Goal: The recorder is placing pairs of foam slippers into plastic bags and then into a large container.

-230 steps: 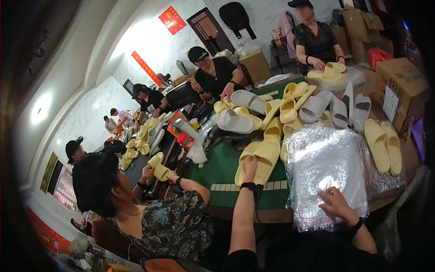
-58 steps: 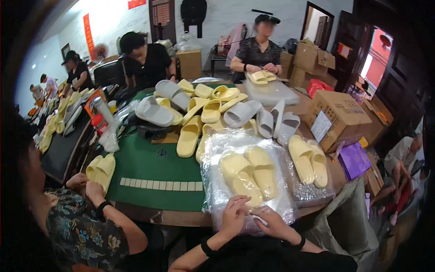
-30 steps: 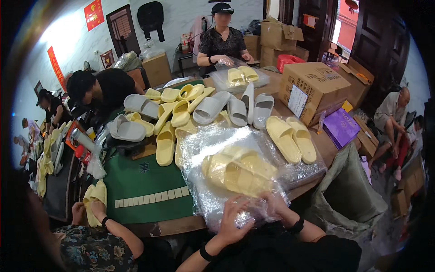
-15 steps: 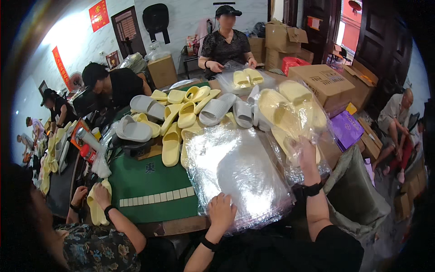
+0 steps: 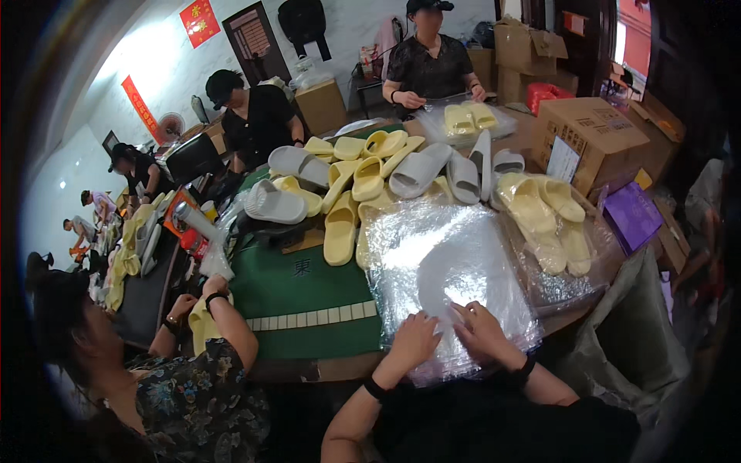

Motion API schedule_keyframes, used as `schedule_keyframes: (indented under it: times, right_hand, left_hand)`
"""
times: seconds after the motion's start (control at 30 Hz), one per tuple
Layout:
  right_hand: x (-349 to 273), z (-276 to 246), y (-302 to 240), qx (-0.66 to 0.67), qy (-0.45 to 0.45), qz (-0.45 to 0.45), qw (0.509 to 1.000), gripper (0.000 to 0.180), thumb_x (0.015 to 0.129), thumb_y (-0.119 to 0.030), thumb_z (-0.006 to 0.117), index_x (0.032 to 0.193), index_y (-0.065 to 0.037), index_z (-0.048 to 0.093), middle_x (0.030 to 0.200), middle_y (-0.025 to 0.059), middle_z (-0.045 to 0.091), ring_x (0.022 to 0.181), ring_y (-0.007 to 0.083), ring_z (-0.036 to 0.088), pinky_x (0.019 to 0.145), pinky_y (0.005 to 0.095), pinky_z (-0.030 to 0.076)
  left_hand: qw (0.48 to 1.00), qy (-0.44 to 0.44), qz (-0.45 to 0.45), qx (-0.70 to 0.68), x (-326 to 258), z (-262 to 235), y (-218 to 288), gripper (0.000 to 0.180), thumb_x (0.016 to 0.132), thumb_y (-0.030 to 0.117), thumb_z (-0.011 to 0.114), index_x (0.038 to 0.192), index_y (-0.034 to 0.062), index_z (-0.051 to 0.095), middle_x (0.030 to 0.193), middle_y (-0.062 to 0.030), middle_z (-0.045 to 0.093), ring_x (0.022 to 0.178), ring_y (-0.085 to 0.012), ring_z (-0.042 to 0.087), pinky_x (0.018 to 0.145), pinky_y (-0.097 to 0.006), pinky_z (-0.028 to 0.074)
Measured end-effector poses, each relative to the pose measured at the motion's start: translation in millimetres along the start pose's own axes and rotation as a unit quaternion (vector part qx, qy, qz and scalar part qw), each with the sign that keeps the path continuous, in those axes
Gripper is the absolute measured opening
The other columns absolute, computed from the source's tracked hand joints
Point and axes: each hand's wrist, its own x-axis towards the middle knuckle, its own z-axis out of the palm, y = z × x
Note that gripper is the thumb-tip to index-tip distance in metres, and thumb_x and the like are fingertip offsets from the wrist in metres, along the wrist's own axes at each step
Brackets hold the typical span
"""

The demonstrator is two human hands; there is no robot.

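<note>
A stack of clear plastic bags (image 5: 448, 262) lies on the table in front of me. My left hand (image 5: 413, 341) rests flat on its near edge, fingers spread. My right hand (image 5: 485, 333) is beside it, fingertips pinching the top bag's film. A bagged pair of pale yellow slippers (image 5: 540, 220) lies to the right of the stack on other filled bags. Beyond the stack is a heap of loose yellow and grey slippers (image 5: 370, 174).
A green mat (image 5: 297, 293) covers the table's left part. A person on my left holds yellow slippers (image 5: 202, 324). Other people sit behind the table. At the right are a cardboard box (image 5: 590, 143), a purple box (image 5: 633, 216) and a grey sack (image 5: 629, 332).
My right hand has laid the bagged yellow slippers down at the right and come back to the stack of bags, beside my left hand.
</note>
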Motion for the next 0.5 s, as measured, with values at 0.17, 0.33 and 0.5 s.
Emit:
schedule_keyframes:
  times: [0.17,0.33,0.5]
  right_hand:
    - [5.0,-0.5,-3.1,-0.127,-0.039,-0.051,0.990,0.044,0.087,-0.025,0.056,0.129,-0.015,0.049,0.084,0.0118,0.051,0.071,0.0275,0.055,0.060,0.0382,0.048]
    - [-0.2,9.1,-0.1,-0.146,0.013,-0.072,0.987,0.041,0.087,-0.022,0.056,0.127,-0.013,0.052,0.080,0.0084,0.049,0.070,0.0229,0.051,0.060,0.0351,0.044]
    - [-2.6,19.1,8.3,-0.117,0.064,-0.070,0.989,0.040,0.084,-0.020,0.058,0.123,-0.014,0.056,0.078,0.0075,0.048,0.068,0.0225,0.050,0.060,0.0350,0.044]
  left_hand:
    - [0.972,0.044,-0.061,-0.223,33.6,-54.1,-33.9,0.022,0.086,0.014,0.056,0.105,0.0028,0.061,0.100,-0.0165,0.062,0.097,-0.0348,0.056,0.085,-0.042,0.044]
    - [0.977,0.209,-0.037,-0.012,71.0,-64.8,-131.6,0.033,0.082,0.010,0.057,0.114,0.0025,0.055,0.112,-0.0236,0.053,0.103,-0.0411,0.050,0.087,-0.046,0.042]
    - [0.971,0.186,-0.149,0.021,110.6,-74.3,-189.4,0.039,0.083,0.014,0.054,0.122,0.0052,0.052,0.118,-0.0276,0.050,0.109,-0.0448,0.047,0.093,-0.048,0.040]
